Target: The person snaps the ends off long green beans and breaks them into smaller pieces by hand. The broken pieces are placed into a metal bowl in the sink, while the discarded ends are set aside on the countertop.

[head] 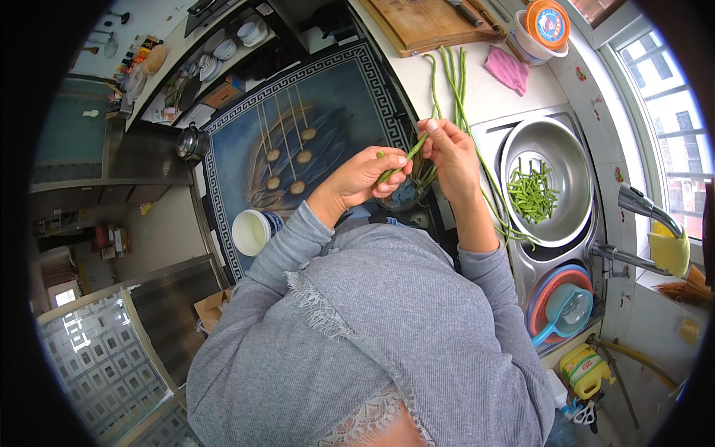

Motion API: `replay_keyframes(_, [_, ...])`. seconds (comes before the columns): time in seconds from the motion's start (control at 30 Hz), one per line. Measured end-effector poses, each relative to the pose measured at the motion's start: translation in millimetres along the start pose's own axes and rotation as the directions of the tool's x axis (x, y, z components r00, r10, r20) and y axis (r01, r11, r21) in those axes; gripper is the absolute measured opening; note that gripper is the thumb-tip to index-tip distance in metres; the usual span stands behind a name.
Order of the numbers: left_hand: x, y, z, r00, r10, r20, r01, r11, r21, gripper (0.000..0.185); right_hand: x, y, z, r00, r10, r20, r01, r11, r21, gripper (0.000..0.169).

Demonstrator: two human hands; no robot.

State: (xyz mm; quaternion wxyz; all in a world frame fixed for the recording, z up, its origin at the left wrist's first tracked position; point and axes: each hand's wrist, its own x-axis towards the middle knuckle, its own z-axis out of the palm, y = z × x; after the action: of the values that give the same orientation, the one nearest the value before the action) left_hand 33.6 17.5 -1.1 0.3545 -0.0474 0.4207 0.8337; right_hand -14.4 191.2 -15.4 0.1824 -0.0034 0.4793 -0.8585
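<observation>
Both my hands are raised in front of my body, over the counter's edge. My left hand [371, 176] is closed around green bean pieces, one short end standing up by the thumb. Between finger and thumb, my right hand [451, 156] grips a long green bean [418, 146] that runs across to the left hand. More long beans [459, 89] lie on the white counter beyond and beside the right hand, their ends trailing along the sink's edge. Short cut bean pieces [530, 193] lie in a steel basin [575, 184] set in the sink, right of the right hand.
A wooden cutting board [416, 25] with a knife [465, 12] lies at the counter's far end, near a pink cloth [507, 70]. Colanders and a blue ladle [567, 307] sit by the faucet [637, 201]. A white bucket [249, 233] stands left, on the patterned mat [346, 128].
</observation>
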Motion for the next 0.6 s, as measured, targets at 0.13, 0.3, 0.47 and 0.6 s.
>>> replay_keyframes(0.13, [4.3,-11.5,-0.1,0.976,0.081,-0.203,-0.100,0.991,-0.088,0.015,-0.4,-4.0,1.2,0.982,-0.177,-0.059,0.161,0.962,-0.219,0.020])
replay_keyframes(0.3, [17.6,-14.0,-42.3,0.809,0.031,-0.588,-0.351,0.827,-0.440,0.012,-11.2,-5.9,21.2,0.876,-0.466,-0.126,0.458,0.885,-0.087,0.020])
replay_keyframes(0.47, [4.6,-4.6,-28.5,0.969,-0.020,-0.245,-0.070,0.933,-0.353,0.014,-5.7,-12.1,6.2,0.990,-0.122,0.076,0.123,0.992,-0.008,0.025])
replay_keyframes(0.6, [2.3,11.6,2.4,0.993,-0.016,-0.117,0.006,0.997,-0.082,0.019,-5.3,2.9,2.2,0.990,0.084,0.112,-0.072,0.992,-0.102,0.027])
